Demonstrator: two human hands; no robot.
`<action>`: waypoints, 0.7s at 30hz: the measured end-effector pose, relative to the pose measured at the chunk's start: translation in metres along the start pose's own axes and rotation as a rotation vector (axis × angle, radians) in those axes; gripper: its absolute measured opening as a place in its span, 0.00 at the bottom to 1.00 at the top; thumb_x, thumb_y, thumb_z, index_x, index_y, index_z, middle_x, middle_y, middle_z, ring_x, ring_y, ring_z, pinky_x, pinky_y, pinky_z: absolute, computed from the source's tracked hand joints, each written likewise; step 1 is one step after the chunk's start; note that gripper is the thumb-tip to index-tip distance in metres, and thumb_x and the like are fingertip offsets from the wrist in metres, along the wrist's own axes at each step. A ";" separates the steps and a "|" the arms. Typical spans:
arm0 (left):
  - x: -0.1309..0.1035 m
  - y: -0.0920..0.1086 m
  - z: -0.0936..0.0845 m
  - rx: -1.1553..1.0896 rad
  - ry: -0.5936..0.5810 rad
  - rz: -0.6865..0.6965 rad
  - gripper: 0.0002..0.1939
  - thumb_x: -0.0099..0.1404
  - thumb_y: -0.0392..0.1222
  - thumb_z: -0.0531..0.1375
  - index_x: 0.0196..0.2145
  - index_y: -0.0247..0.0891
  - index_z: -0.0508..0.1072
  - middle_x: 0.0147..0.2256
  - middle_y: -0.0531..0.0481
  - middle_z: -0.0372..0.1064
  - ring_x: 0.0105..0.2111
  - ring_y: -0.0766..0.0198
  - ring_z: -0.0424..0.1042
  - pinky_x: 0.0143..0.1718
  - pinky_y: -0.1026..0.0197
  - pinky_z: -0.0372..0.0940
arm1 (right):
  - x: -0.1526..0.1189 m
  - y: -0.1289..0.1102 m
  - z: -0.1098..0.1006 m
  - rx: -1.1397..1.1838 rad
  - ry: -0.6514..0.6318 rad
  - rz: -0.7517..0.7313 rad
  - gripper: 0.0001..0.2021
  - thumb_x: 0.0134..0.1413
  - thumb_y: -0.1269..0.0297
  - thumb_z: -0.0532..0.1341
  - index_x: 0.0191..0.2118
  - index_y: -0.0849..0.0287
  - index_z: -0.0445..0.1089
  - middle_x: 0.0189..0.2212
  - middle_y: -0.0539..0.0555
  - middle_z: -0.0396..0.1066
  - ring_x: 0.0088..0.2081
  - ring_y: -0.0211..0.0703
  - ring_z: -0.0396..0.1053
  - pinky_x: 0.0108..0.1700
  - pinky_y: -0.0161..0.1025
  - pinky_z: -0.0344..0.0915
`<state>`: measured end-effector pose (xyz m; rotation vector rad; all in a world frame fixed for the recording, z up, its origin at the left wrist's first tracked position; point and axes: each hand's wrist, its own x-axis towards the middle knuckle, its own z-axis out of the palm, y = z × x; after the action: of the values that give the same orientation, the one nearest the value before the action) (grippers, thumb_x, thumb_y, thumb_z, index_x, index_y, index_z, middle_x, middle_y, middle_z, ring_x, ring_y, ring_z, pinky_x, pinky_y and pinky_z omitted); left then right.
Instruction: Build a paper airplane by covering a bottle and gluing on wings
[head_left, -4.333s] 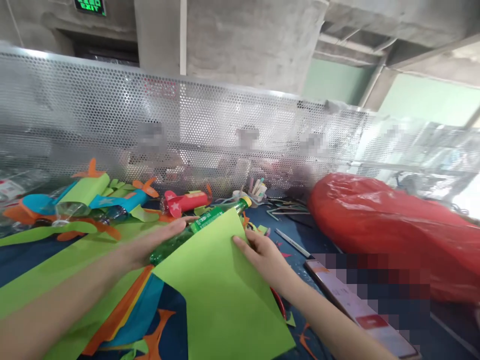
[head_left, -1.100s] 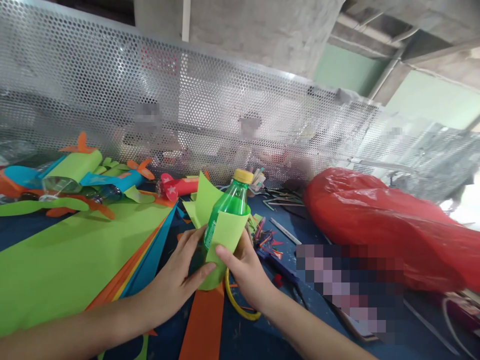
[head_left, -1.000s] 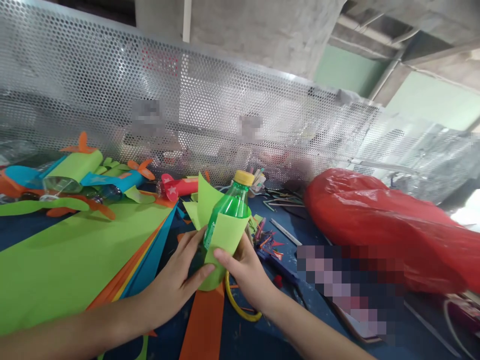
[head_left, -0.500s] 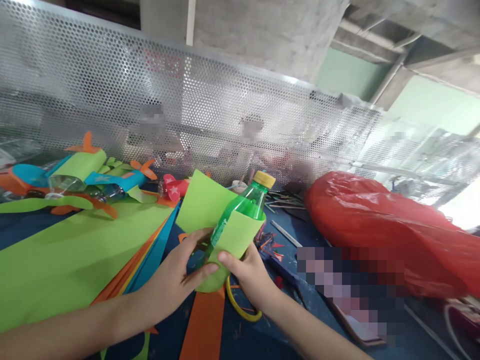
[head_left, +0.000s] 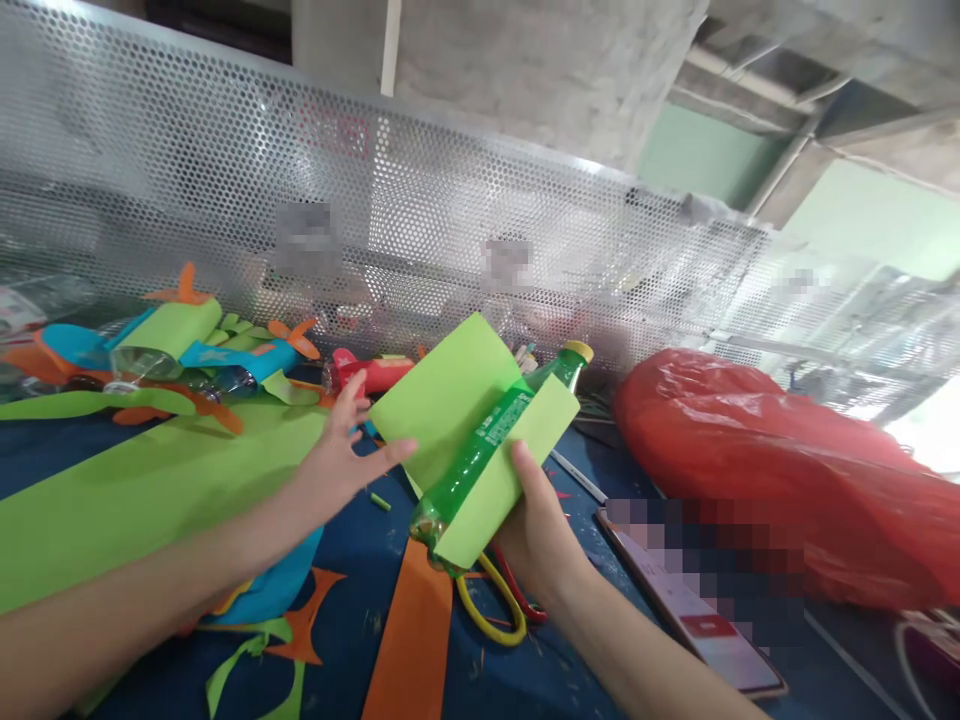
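Note:
A green plastic bottle [head_left: 474, 450] with a yellow cap lies tilted in a sheet of light green paper [head_left: 442, 385], its cap end pointing up and right. The paper passes behind the bottle, and one flap folds over its right side. My right hand [head_left: 536, 520] holds bottle and paper from below, thumb on the front flap and other fingers hidden behind. My left hand [head_left: 360, 440] is off the bottle, fingers spread, near the left edge of the paper. Beneath the bottle's base are an orange paper strip [head_left: 411, 640] and scissors with a yellow handle [head_left: 491, 625].
Bottle planes with paper propellers [head_left: 172, 335] stand at the left, behind large green sheets [head_left: 150, 490]. Paper scraps [head_left: 304, 620] lie in front. At the right are a phone [head_left: 739, 655] and a big red plastic bag [head_left: 735, 430]. A perforated metal screen [head_left: 442, 200] runs behind.
My left hand has let go of the bottle and moved left, opening. The bottle has tilted further right, and the paper behind it is spread wider. My right hand keeps its hold.

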<state>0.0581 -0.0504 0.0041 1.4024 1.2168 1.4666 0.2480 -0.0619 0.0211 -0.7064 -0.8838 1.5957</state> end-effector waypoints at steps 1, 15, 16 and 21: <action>0.001 -0.001 0.001 -0.157 -0.096 -0.153 0.47 0.58 0.55 0.64 0.65 0.43 0.42 0.58 0.38 0.57 0.60 0.49 0.57 0.61 0.44 0.50 | 0.001 -0.003 0.000 0.023 -0.004 -0.001 0.27 0.47 0.48 0.65 0.51 0.58 0.68 0.48 0.59 0.74 0.49 0.58 0.71 0.53 0.55 0.66; -0.047 0.007 0.033 -0.498 -0.512 -0.147 0.24 0.57 0.46 0.67 0.50 0.41 0.68 0.53 0.44 0.69 0.55 0.51 0.66 0.57 0.47 0.59 | 0.001 -0.007 0.002 0.081 0.022 0.008 0.27 0.49 0.46 0.63 0.52 0.56 0.67 0.52 0.56 0.71 0.53 0.57 0.67 0.55 0.53 0.64; -0.048 0.004 0.033 -0.484 -0.517 -0.128 0.23 0.59 0.46 0.66 0.51 0.42 0.68 0.53 0.44 0.69 0.55 0.51 0.66 0.58 0.47 0.59 | 0.001 -0.007 0.003 0.082 0.028 -0.003 0.27 0.49 0.46 0.63 0.52 0.56 0.67 0.52 0.56 0.71 0.53 0.57 0.67 0.55 0.53 0.64; -0.054 -0.002 0.030 -0.397 -0.521 -0.046 0.28 0.62 0.45 0.63 0.58 0.46 0.61 0.57 0.45 0.65 0.57 0.52 0.64 0.58 0.48 0.59 | -0.003 -0.007 0.004 0.088 0.098 -0.018 0.31 0.43 0.47 0.68 0.52 0.58 0.67 0.49 0.57 0.74 0.51 0.58 0.70 0.53 0.52 0.67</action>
<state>0.0941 -0.0975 -0.0135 1.3490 0.5904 1.1295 0.2490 -0.0650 0.0292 -0.7060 -0.7420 1.5609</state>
